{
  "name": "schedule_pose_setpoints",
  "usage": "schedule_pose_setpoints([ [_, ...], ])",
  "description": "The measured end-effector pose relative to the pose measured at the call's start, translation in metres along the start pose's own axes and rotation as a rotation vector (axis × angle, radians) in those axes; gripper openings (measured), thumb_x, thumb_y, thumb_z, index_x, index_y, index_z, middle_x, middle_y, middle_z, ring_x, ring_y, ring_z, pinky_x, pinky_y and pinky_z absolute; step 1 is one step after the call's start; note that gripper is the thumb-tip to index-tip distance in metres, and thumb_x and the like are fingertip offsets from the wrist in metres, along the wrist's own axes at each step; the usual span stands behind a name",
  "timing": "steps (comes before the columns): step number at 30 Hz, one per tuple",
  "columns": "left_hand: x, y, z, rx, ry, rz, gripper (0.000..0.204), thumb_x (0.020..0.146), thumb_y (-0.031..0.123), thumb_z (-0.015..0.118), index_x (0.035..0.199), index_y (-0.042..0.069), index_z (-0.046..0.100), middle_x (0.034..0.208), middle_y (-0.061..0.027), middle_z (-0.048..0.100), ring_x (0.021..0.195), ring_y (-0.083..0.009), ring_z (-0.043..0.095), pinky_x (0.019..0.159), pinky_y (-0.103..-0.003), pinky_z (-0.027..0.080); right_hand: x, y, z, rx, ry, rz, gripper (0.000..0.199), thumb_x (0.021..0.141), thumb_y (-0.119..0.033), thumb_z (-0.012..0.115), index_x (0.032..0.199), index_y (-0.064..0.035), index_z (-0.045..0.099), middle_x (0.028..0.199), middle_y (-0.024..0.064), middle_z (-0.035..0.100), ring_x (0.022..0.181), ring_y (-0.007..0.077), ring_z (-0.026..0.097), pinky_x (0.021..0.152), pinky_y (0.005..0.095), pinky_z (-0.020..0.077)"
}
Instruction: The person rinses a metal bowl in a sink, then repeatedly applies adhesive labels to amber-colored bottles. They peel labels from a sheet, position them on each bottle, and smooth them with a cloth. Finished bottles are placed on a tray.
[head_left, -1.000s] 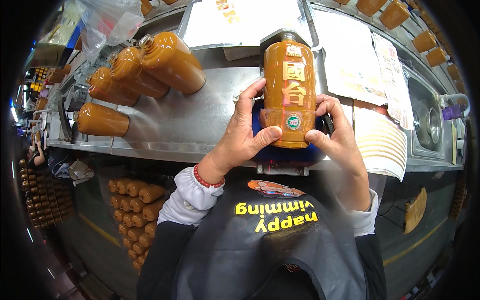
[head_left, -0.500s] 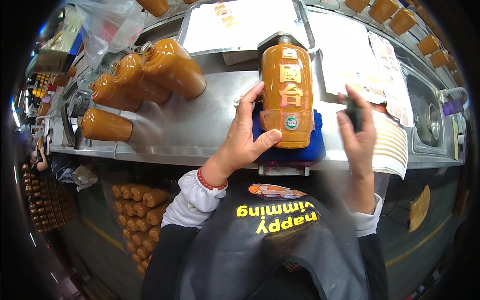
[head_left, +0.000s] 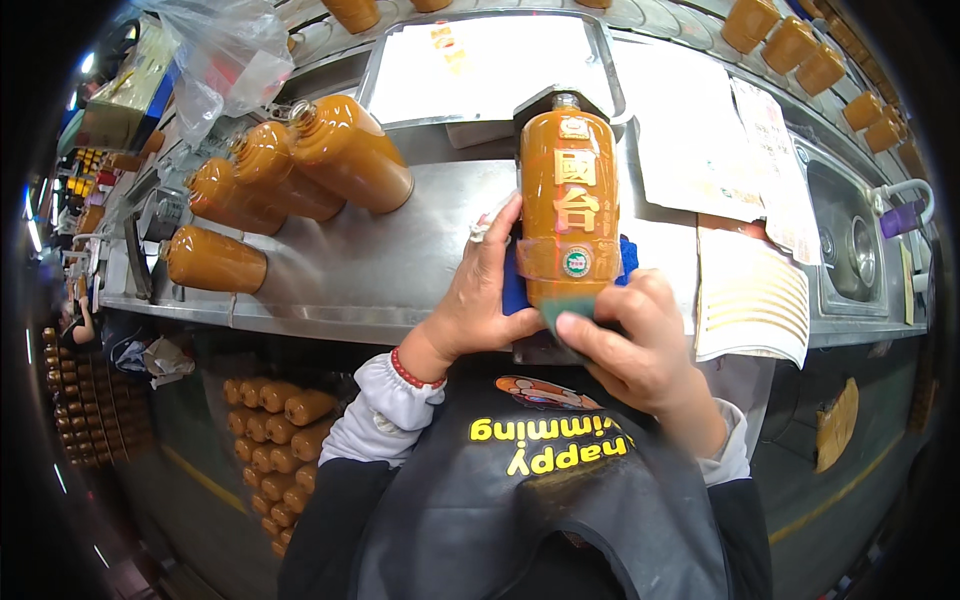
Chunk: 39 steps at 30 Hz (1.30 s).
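Two bare hands are busy at the near edge of the metal table [head_left: 450, 235], around a glossy caramel-brown bottle [head_left: 572, 225]. It sits on a blue cloth [head_left: 628, 258], its neck away from the person and its gold-lettered front in plain sight; how far it tilts I can't tell. The left hand [head_left: 482, 292] lies along the bottle's left side with fingers loosely spread, thumb apart from them beside the base. The right hand [head_left: 645, 345] has its fingers closed on a thin green piece [head_left: 570, 312], pinched under the thumb and overlapping the bottle's lower end; that piece is blurred, and I can't tell whether it touches the glass.

Off to the left, well apart, are four more brown bottles [head_left: 352, 158], three of them bunched together. Beyond the working bottle is a metal tray [head_left: 617, 85] with white sheets [head_left: 520, 60] in it. To the right are loose papers [head_left: 690, 130], a gold-striped stack [head_left: 755, 300] and, farther over, a steel sink [head_left: 850, 230].
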<state>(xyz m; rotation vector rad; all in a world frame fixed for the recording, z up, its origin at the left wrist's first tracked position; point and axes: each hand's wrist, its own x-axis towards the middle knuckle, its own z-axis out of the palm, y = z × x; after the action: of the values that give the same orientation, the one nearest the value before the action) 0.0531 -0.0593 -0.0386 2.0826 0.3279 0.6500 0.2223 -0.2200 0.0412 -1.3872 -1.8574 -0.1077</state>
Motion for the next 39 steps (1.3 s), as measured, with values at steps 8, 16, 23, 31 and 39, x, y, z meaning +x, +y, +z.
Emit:
schedule_pose_setpoints([
  [8, -0.001, 0.032, -0.009, 0.594, 0.208, 0.245, 0.082, 0.078, 0.044, 0.078, 0.144, 0.008, 0.046, 0.137, -0.0139, 0.056, 0.133, -0.0401, 0.043, 0.117, -0.062, 0.017, -0.018, 0.005, 0.015, 0.755, 0.31, 0.856, 0.023, 0.097, -0.013, 0.065, 0.113, -0.0001, 0.057, 0.097, 0.0027, 0.064, 0.087, 0.0078, 0.057, 0.077, 0.0214, 0.048],
  [16, -0.015, 0.041, 0.023, 0.701, 0.343, 0.309, 0.046, 0.091, 0.033, 0.067, 0.134, 0.015, 0.062, 0.13, -0.0099, 0.062, 0.133, -0.0325, 0.045, 0.12, -0.057, 0.012, -0.03, 0.017, 0.02, 0.585, 0.267, 0.897, 0.024, 0.098, -0.018, 0.065, 0.112, -0.0005, 0.057, 0.093, 0.0034, 0.064, 0.085, 0.0084, 0.056, 0.076, 0.0231, 0.0482],
  [23, -0.028, 0.028, 0.013, 0.579, 0.323, 0.117, 0.058, 0.096, 0.044, 0.06, 0.135, 0.001, 0.058, 0.134, -0.017, 0.06, 0.138, -0.0397, 0.04, 0.118, -0.059, 0.015, -0.03, 0.017, 0.023, 0.533, 0.285, 0.884, 0.024, 0.098, -0.019, 0.064, 0.112, -0.0005, 0.057, 0.092, 0.0027, 0.063, 0.083, 0.0083, 0.056, 0.075, 0.0232, 0.0478],
  [31, -0.028, 0.033, 0.029, 0.474, 0.319, 0.109, 0.064, 0.097, 0.046, 0.057, 0.143, 0.002, 0.052, 0.138, -0.0257, 0.054, 0.139, -0.0447, 0.037, 0.119, -0.057, 0.012, -0.032, 0.018, 0.025, 0.612, 0.311, 0.894, 0.022, 0.099, -0.017, 0.063, 0.111, -0.0006, 0.056, 0.096, 0.0016, 0.061, 0.086, 0.0073, 0.054, 0.079, 0.0212, 0.0457],
  [39, -0.026, 0.038, 0.029, 0.486, 0.311, 0.144, 0.063, 0.099, 0.048, 0.053, 0.144, 0.005, 0.05, 0.142, -0.0229, 0.051, 0.139, -0.0423, 0.035, 0.119, -0.059, 0.012, -0.034, 0.017, 0.027, 0.638, 0.333, 0.891, 0.022, 0.099, -0.015, 0.062, 0.114, -0.0002, 0.055, 0.096, 0.0025, 0.062, 0.087, 0.007, 0.054, 0.079, 0.0211, 0.0458],
])
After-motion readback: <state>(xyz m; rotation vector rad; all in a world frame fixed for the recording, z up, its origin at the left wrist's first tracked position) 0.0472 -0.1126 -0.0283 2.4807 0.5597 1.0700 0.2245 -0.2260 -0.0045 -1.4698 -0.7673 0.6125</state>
